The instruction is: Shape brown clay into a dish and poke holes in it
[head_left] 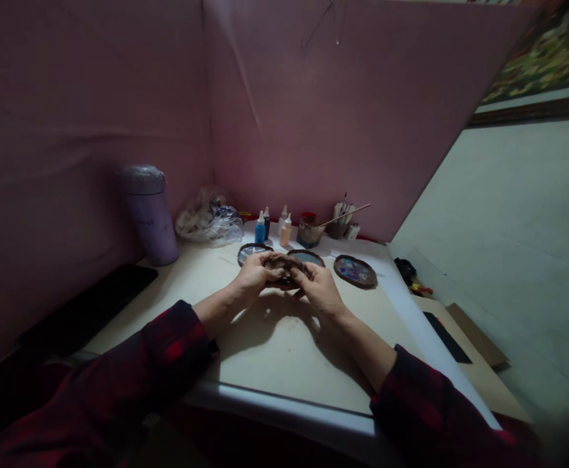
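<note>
Between my two hands, raised over the white table, is a brown, clay-like piece (284, 262) with an uneven surface. My left hand (258, 273) grips its left side, thumb on the near face. On the other side my right hand (319, 286) holds it the same way, its thumb pressed near the middle. Just behind them lie a brown-rimmed dish with a pale inside (252, 251) and another with a bluish inside (308, 256), both partly covered by the hands. A third brown-rimmed dish (355, 270), blue and purple inside, lies to the right.
Behind the dishes stand a blue bottle (260, 231), a peach bottle (285, 233) and a cup (310, 233) with a brush across it. A purple tumbler (151, 221) and a crumpled plastic bag (210, 221) stand left. A dark flat object (99, 302) lies at the left edge.
</note>
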Tool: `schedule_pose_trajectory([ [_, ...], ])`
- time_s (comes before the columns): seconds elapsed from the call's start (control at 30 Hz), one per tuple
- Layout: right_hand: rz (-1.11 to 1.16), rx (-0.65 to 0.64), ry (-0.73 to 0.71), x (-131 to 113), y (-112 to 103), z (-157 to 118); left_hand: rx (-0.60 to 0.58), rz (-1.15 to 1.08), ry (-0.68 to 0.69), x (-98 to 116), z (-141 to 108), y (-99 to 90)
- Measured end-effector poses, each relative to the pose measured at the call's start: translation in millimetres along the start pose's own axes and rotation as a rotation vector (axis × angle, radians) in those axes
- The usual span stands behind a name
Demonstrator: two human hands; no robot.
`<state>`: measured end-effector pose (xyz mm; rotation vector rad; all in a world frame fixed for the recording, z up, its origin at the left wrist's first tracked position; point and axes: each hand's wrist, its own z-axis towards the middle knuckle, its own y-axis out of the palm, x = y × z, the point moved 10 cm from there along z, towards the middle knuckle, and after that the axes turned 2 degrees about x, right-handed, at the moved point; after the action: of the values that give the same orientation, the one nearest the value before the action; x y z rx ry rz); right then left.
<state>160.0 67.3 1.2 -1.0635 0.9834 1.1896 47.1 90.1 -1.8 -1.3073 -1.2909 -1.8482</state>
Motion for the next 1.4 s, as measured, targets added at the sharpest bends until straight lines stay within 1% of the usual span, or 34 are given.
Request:
schedule_pose_trajectory([
  [0.2,-0.016,0.009,-0.005,5,-1,2,-0.024,0.01,0.018,-1,1,1.4],
  [0.33,-0.06,0.04,-0.064,0,-6,4,-0.03,-0.058,0.03,2,0,4.6],
  [0.43,-0.06,0.043,-0.076,-4,-7,4,0.033,-0.075,0.038,5,0,-0.5],
  [0.53,-0.037,0.028,-0.063,-7,-5,1,0.084,0.001,0.058,10,-1,-6.0],
  [0.63,-0.02,0.067,-0.049,-8,-8,0,0.037,0.1,0.04,10,-2,-1.9],
  [0.73,-0.064,0.09,-0.089,-12,-11,1,0.022,0.181,0.003,8,-3,-0.5],
  [0.83,-0.097,0.072,-0.093,-12,-10,3,0.112,0.222,0.007,8,-2,-10.0],
  [0.93,-0.055,0.084,-0.051,-6,-11,3,0.176,0.231,0.07,12,-1,-17.6],
  [0.97,-0.038,0.102,-0.047,-5,-12,3,0.173,0.219,0.095,13,0,-17.6],
  [1.03,0.01,0.139,-0.035,-3,-14,2,0.129,0.19,0.118,13,0,-13.5],
  [1.17,0.098,0.131,0.031,8,-11,1,0.019,0.17,0.084,7,0,-1.3],
  [1.3,0.014,0.111,-0.009,7,-11,2,0.029,0.179,0.042,3,0,-3.4],
  [1.4,-0.134,0.129,-0.069,0,-16,3,0.042,0.233,0.031,1,2,-6.9],
])
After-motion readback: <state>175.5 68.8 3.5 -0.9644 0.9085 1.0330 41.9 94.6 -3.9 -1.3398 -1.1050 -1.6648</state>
